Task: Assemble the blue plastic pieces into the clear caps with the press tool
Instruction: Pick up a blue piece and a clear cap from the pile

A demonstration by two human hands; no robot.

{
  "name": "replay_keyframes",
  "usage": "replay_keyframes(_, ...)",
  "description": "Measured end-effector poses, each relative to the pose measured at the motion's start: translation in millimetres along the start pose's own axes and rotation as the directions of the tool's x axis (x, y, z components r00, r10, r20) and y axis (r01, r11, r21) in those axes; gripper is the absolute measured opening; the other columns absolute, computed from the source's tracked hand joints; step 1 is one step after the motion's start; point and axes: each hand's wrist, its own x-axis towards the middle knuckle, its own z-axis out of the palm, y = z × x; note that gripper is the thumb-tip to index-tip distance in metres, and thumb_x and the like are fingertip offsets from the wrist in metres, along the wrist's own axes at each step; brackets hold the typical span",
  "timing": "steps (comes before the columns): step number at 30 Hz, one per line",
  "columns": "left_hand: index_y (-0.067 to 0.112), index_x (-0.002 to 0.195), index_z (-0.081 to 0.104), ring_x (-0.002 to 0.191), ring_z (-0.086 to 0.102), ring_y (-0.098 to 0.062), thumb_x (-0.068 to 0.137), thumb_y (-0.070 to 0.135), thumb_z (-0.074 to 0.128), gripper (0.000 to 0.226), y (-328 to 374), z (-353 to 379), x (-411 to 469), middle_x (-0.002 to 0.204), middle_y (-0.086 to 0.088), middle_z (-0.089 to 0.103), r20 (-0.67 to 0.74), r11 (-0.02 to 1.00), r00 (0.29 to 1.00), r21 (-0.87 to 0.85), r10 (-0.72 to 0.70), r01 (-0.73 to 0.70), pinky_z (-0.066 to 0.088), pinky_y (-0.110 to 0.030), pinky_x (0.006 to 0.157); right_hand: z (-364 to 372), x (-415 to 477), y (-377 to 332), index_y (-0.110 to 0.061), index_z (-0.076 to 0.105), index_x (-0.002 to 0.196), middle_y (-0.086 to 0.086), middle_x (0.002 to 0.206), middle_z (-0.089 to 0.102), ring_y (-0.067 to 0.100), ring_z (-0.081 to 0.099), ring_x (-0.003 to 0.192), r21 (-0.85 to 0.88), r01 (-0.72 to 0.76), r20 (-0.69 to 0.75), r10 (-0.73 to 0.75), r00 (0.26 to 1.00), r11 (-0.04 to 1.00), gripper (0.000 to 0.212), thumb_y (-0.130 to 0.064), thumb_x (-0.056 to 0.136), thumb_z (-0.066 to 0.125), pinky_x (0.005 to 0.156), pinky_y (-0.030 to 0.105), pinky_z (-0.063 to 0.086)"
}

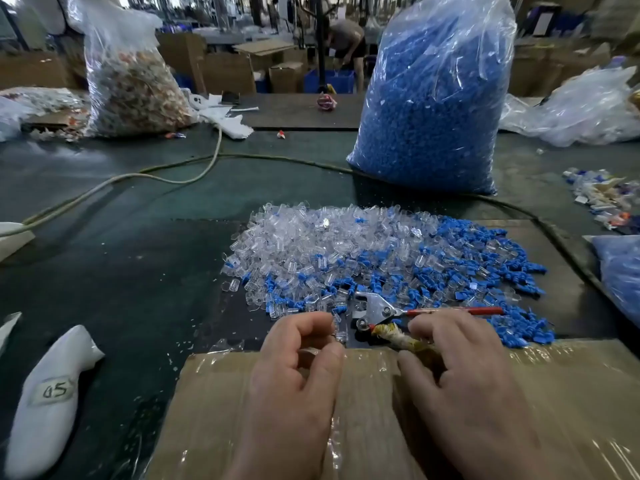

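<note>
A heap of clear caps [311,244] lies on the table, mixed on its right side with loose blue plastic pieces [485,265]. The metal press tool [377,308] lies at the heap's near edge, with one red handle and one tape-wrapped handle. My right hand [464,375] holds the tape-wrapped handle [398,337] between thumb and fingers. My left hand [298,368] pinches a clear cap [341,332] just left of the tool's jaws. Both hands rest over a taped cardboard box [214,410].
A big clear bag of blue pieces [433,98] stands behind the heap. Another bag of mixed scrap [135,81] stands far left. A cable [138,174] crosses the green table. A white bag marked 05 [48,393] lies near left. A person bends over boxes far back.
</note>
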Motion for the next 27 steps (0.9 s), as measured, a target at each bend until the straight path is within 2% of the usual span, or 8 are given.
replay_keyframes(3,0.052,0.100,0.063,0.085,0.068,-0.007,0.087,0.024,0.068,0.031,-2,0,2,0.095,0.017,0.070,0.000,0.999,0.999,-0.002,0.038,-0.038,0.052,-0.015,0.071,-2,5,1,-0.040,0.057,0.112,-0.019,0.107,0.049,0.011,0.039,0.101,-0.246,-0.113,0.143,0.152,0.978,0.963,0.032,-0.049,0.082,0.059,0.088,0.033,0.037)
replay_keyframes(6,0.041,0.098,0.068,0.088,0.068,-0.011,0.086,0.017,0.068,0.027,-4,1,4,0.096,0.012,0.071,-0.008,0.998,1.000,-0.061,0.000,0.000,0.057,-0.026,0.075,-7,9,2,-0.044,0.045,0.124,-0.019,0.114,0.048,0.012,0.037,0.106,-0.389,-0.123,0.289,0.248,0.925,0.913,0.041,-0.061,0.088,0.037,0.089,0.032,0.036)
replay_keyframes(8,0.038,0.097,0.069,0.088,0.068,-0.012,0.086,0.014,0.068,0.026,-6,1,6,0.095,0.010,0.072,-0.018,0.996,1.000,-0.080,-0.026,0.025,0.057,-0.034,0.078,-10,11,4,-0.044,0.040,0.127,-0.020,0.116,0.048,0.012,0.038,0.108,-0.411,-0.105,0.306,0.246,0.920,0.905,0.041,-0.061,0.091,0.032,0.090,0.032,0.037)
replay_keyframes(15,0.037,0.098,0.069,0.088,0.068,-0.009,0.088,0.014,0.069,0.025,-5,1,7,0.096,0.013,0.070,-0.007,0.998,0.999,-0.042,-0.054,0.053,0.057,-0.032,0.078,-9,19,5,-0.038,0.046,0.125,-0.011,0.101,0.039,0.015,0.037,0.101,-0.427,0.002,0.381,0.178,0.907,0.904,0.027,-0.037,0.099,0.037,0.084,0.031,0.033)
replay_keyframes(18,0.035,0.098,0.069,0.087,0.067,-0.007,0.089,0.013,0.070,0.025,-4,1,6,0.095,0.015,0.070,0.006,0.998,0.998,-0.025,-0.058,0.058,0.058,-0.031,0.078,-12,18,7,-0.030,0.060,0.110,-0.008,0.093,0.048,0.018,0.042,0.089,-0.379,0.002,0.274,0.110,0.956,0.926,0.017,-0.027,0.096,0.051,0.079,0.034,0.041)
replay_keyframes(20,0.036,0.097,0.069,0.085,0.067,-0.007,0.089,0.012,0.070,0.025,-4,1,6,0.094,0.015,0.070,-0.008,0.998,0.998,-0.025,-0.063,0.063,0.057,-0.029,0.076,-17,15,13,-0.021,0.065,0.095,-0.004,0.083,0.051,0.020,0.042,0.077,-0.338,-0.009,0.106,0.048,0.993,0.941,0.008,-0.020,0.088,0.061,0.070,0.039,0.044)
replay_keyframes(23,0.037,0.096,0.069,0.085,0.067,-0.008,0.089,0.013,0.070,0.025,-3,0,6,0.094,0.014,0.070,-0.029,0.997,0.997,-0.032,-0.065,0.064,0.055,-0.029,0.076,-30,17,27,-0.012,0.065,0.093,0.002,0.080,0.051,0.022,0.041,0.074,-0.332,-0.045,-0.072,0.022,0.997,0.942,0.012,-0.017,0.084,0.060,0.065,0.042,0.044)
replay_keyframes(27,0.040,0.094,0.068,0.082,0.068,-0.005,0.089,0.013,0.069,0.027,-1,-2,9,0.093,0.016,0.071,-0.062,0.993,0.991,-0.043,-0.117,0.114,0.053,-0.025,0.073,-52,27,55,-0.010,0.064,0.088,0.005,0.075,0.049,0.021,0.032,0.072,-0.433,-0.161,-0.171,0.095,0.981,0.887,0.010,-0.017,0.084,0.059,0.063,0.039,0.040)
